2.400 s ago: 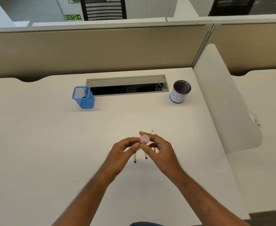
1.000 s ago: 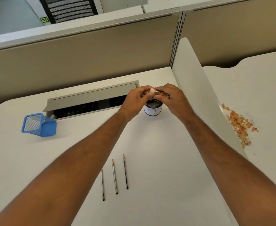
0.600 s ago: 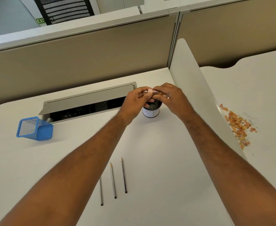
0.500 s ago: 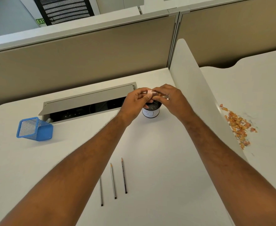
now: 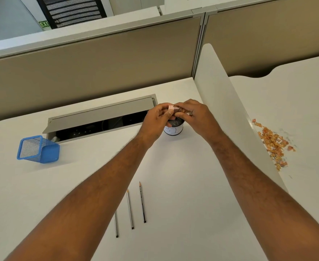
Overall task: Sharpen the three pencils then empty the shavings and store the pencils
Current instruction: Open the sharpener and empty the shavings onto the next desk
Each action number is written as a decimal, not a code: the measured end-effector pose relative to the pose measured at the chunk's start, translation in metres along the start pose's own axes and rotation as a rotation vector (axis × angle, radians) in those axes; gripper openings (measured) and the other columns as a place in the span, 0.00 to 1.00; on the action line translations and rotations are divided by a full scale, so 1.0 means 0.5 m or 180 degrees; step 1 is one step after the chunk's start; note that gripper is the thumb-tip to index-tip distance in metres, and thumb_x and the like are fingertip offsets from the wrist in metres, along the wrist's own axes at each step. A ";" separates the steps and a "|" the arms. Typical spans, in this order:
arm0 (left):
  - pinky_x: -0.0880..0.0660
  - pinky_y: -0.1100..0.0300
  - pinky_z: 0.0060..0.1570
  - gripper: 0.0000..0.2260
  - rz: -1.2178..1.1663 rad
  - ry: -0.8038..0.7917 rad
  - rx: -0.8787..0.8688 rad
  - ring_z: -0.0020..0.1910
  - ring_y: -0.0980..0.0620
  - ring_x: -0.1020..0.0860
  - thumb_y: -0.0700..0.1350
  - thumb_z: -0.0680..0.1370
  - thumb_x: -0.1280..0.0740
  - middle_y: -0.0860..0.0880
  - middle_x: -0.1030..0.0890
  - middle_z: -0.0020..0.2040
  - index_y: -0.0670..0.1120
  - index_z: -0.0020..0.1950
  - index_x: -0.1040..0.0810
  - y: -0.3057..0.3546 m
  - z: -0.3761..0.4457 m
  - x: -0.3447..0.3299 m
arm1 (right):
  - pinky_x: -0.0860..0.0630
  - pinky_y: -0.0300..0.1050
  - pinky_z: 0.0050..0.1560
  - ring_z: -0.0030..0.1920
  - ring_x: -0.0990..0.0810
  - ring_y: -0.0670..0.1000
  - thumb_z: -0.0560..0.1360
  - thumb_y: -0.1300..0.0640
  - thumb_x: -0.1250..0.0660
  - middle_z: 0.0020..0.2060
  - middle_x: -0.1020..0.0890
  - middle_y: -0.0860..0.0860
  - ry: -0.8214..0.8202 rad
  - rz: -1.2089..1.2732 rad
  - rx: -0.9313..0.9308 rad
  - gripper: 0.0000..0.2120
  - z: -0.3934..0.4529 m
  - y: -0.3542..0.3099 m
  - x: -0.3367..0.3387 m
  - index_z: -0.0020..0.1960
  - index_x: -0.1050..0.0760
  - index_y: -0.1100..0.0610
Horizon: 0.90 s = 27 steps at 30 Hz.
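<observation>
While both hands (image 5: pixel 175 114) pinch pink plastic sharpener (image 5: pixel 171 107), round tin (image 5: pixel 173 128) below, slim pencils (image 5: pixel 130 209) flat

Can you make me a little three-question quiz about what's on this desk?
1. How many pencils lie on the desk?
2. True or false: the blue mesh cup holds the pencils.
3. Both hands hold the pink sharpener over: A) the blue mesh cup, B) the small white tin, C) the shavings pile.

Key
1. Three: left pencil, middle pencil, right pencil.
2. False; they lie flat on the desk.
3. B. The left hand and right hand meet above it.
</observation>
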<state>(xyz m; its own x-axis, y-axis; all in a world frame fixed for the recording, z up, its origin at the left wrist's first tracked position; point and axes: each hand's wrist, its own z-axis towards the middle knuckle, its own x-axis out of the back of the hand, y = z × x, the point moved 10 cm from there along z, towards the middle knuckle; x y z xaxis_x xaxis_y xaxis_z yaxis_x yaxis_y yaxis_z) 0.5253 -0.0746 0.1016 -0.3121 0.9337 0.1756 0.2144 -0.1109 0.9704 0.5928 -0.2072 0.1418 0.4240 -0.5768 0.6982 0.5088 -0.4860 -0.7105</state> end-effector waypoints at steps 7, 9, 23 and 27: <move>0.16 0.60 0.48 0.14 -0.0142 -0.0036 0.0129 0.53 0.53 0.13 0.45 0.87 0.33 0.43 0.13 0.61 0.43 0.71 0.22 -0.012 -0.004 0.007 | 0.23 0.42 0.58 0.55 0.18 0.53 0.81 0.56 0.28 0.56 0.16 0.55 0.0053 0.0174 -0.0146 0.16 -0.008 0.023 0.001 0.67 0.19 0.57; 0.16 0.62 0.47 0.14 -0.0178 0.0017 0.0133 0.53 0.55 0.13 0.46 0.87 0.33 0.45 0.13 0.61 0.43 0.72 0.23 -0.010 -0.005 0.013 | 0.27 0.30 0.56 0.54 0.20 0.48 0.81 0.56 0.28 0.57 0.16 0.54 0.0121 0.0245 -0.0205 0.16 -0.010 0.033 0.002 0.68 0.19 0.57; 0.18 0.65 0.46 0.11 0.0477 0.0065 -0.0044 0.53 0.53 0.16 0.48 0.87 0.33 0.48 0.13 0.58 0.48 0.68 0.20 0.008 0.000 0.038 | 0.25 0.41 0.60 0.57 0.22 0.50 0.82 0.59 0.31 0.58 0.20 0.55 0.0020 -0.0144 -0.0041 0.18 -0.010 0.034 -0.005 0.71 0.22 0.57; 0.22 0.67 0.53 0.10 0.1046 -0.0016 -0.0263 0.53 0.58 0.19 0.48 0.86 0.32 0.51 0.17 0.60 0.50 0.67 0.19 0.020 0.002 0.034 | 0.23 0.48 0.58 0.55 0.22 0.53 0.80 0.59 0.29 0.56 0.20 0.54 -0.0150 -0.0319 0.0056 0.16 -0.002 0.027 -0.013 0.68 0.21 0.55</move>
<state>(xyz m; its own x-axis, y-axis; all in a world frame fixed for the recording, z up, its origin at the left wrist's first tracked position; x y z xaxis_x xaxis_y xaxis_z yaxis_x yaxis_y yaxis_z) 0.5232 -0.0592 0.1143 -0.2342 0.8450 0.4808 0.2270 -0.4333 0.8722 0.5961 -0.2104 0.1275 0.4048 -0.4942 0.7694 0.5633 -0.5280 -0.6355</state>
